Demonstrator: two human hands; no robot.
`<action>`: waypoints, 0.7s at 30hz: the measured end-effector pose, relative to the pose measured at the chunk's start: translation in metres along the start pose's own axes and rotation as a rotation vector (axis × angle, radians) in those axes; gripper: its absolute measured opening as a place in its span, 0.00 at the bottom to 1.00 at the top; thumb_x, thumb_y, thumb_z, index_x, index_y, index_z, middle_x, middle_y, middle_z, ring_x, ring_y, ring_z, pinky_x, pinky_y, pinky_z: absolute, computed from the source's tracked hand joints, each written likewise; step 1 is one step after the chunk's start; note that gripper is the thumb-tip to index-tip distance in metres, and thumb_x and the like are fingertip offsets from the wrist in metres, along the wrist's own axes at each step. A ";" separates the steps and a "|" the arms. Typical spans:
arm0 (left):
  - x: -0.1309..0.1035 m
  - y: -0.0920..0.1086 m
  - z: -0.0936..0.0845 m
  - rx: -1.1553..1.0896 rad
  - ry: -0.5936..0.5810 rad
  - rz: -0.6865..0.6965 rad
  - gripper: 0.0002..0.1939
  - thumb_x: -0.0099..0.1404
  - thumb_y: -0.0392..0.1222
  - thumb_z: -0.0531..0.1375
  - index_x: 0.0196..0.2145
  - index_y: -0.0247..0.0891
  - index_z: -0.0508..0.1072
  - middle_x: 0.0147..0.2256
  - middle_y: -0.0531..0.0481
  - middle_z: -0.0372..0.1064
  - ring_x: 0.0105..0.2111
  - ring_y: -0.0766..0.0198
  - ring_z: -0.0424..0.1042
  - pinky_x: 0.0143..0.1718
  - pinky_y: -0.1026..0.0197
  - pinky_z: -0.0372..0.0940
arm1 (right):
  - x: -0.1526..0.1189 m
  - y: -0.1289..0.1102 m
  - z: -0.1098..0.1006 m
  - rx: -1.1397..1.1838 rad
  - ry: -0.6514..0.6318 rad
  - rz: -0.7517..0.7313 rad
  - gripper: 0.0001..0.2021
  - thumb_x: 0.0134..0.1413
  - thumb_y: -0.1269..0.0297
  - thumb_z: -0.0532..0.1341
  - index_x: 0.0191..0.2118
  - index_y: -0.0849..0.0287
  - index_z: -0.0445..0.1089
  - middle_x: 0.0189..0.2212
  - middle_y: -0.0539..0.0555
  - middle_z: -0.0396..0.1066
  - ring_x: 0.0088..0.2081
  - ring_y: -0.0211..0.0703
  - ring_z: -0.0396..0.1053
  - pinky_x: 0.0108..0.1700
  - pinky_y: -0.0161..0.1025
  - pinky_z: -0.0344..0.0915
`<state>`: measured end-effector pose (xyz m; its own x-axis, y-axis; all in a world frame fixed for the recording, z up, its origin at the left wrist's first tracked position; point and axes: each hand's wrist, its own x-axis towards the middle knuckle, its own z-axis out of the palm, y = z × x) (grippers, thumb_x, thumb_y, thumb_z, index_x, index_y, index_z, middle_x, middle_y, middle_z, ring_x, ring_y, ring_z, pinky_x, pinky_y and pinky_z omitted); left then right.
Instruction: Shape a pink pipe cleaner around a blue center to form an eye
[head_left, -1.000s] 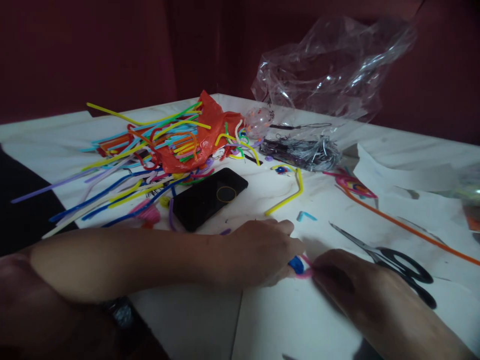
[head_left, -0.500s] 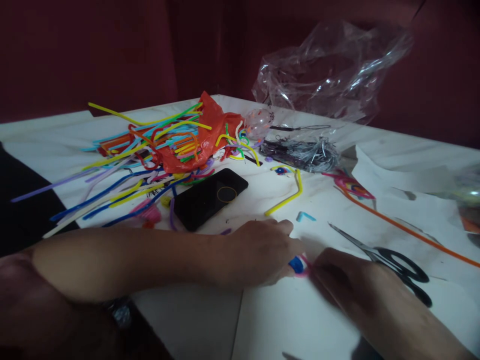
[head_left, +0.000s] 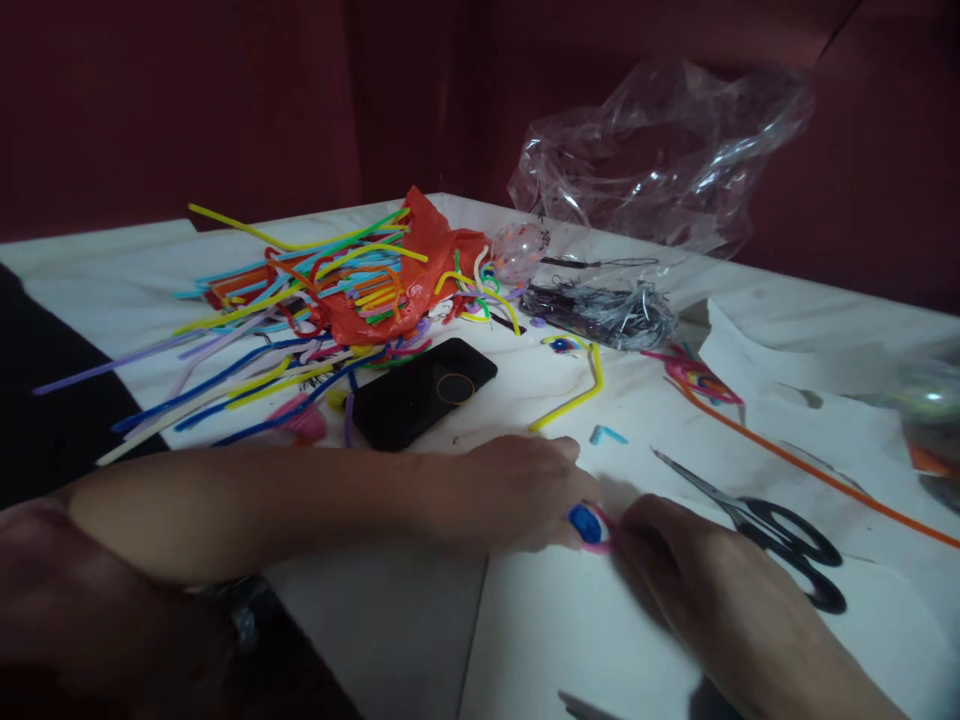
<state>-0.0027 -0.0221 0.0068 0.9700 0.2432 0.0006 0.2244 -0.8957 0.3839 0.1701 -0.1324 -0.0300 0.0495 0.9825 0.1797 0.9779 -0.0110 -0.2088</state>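
Observation:
Between my hands is a small eye-shaped craft piece (head_left: 588, 524), with a blue centre, a white patch and a pink edging that looks like pipe cleaner. My left hand (head_left: 517, 495) grips its left end, with the fingers closed and partly covering it. At its right tip, my right hand (head_left: 682, 550) pinches the pink edge between thumb and finger. Just beyond lies a short bent light-blue pipe cleaner piece (head_left: 609, 436). Scissors (head_left: 757, 530) with black handles rest beside my right hand, blades pointing away to the left.
A black phone (head_left: 405, 400) lies beyond my left forearm. Behind it, many pipe cleaners (head_left: 300, 290) spill from a red bag (head_left: 431, 250). A bent yellow pipe cleaner (head_left: 596, 375), a clear plastic bag (head_left: 652, 160), torn white paper (head_left: 810, 370) and an orange pipe cleaner (head_left: 817, 470) are farther off.
The eye-shaped piece has shifted slightly left with my hands, and more of its blue centre shows. Both hands keep hold of it. The view has moved a little.

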 end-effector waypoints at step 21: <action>-0.041 0.008 0.006 0.190 0.024 0.083 0.20 0.63 0.43 0.60 0.51 0.35 0.66 0.50 0.44 0.67 0.51 0.55 0.63 0.52 0.57 0.56 | 0.023 -0.003 -0.021 -0.172 -0.574 0.169 0.14 0.69 0.63 0.52 0.28 0.57 0.58 0.24 0.45 0.65 0.28 0.37 0.63 0.31 0.35 0.54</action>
<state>-0.0400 -0.0417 0.0048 0.9838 0.1729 0.0480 0.1600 -0.9664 0.2010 0.1724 -0.1138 -0.0055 0.1357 0.9073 -0.3979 0.9873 -0.1575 -0.0225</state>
